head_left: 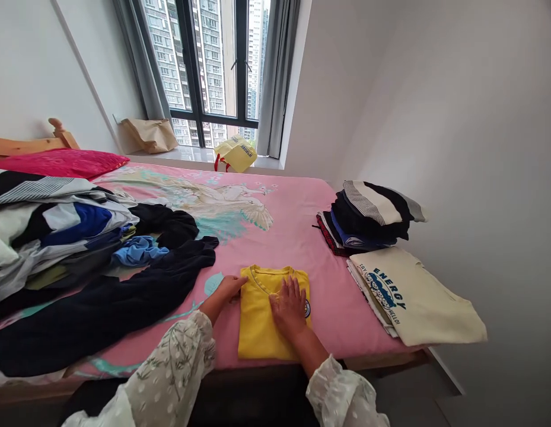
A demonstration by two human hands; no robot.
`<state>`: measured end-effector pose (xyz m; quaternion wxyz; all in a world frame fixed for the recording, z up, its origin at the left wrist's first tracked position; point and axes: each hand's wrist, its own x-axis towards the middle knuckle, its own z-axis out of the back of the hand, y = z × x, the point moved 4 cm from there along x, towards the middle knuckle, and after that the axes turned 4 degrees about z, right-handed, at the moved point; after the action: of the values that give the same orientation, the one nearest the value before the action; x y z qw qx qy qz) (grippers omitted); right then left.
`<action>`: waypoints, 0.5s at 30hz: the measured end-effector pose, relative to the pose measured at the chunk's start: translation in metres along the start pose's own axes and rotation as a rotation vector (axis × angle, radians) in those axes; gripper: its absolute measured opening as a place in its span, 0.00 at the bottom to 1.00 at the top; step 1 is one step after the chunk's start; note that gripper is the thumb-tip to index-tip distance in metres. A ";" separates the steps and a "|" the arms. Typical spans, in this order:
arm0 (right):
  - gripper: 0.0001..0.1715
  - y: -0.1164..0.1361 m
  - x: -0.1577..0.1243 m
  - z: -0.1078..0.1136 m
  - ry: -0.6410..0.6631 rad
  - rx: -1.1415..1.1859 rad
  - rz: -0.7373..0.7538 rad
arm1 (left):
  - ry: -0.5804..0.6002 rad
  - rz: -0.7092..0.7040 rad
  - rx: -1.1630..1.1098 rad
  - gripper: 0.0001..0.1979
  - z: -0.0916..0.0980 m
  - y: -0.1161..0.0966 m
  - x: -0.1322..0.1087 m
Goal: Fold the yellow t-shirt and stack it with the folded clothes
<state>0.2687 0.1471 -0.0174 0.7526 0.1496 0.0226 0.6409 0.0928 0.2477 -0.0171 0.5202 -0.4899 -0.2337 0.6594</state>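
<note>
A yellow T-shirt [261,329] lies folded in a neat rectangle at the bed's front edge, its neckline at the far side. A round dark badge on its chest is partly covered. My right hand [290,305] rests flat on the shirt's upper right part, fingers spread. At the shirt's upper left edge, my left hand [229,289] has its fingers closed on the fabric; the thumb side is partly hidden.
Loose clothes [79,237] heap up on the left, with dark trousers [106,314] along the front. To the right stand a folded dark stack [368,219] and a cream shirt [417,296] on other folded pieces, overhanging the bed [297,207]. Bags [150,135] sit by the window.
</note>
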 end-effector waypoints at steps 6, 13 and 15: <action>0.46 0.034 -0.058 -0.007 0.163 0.064 0.296 | -0.026 -0.015 0.059 0.11 -0.001 -0.001 0.002; 0.40 0.025 -0.067 -0.003 0.132 0.186 0.307 | 0.025 -0.041 0.127 0.16 0.000 0.000 -0.019; 0.33 0.004 -0.068 0.004 0.004 0.246 0.208 | 0.070 -0.045 0.140 0.18 -0.001 0.011 -0.035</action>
<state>0.2534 0.0810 -0.0231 0.6582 0.2407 0.0868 0.7080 0.0884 0.2112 -0.0123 0.5756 -0.4700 -0.1795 0.6446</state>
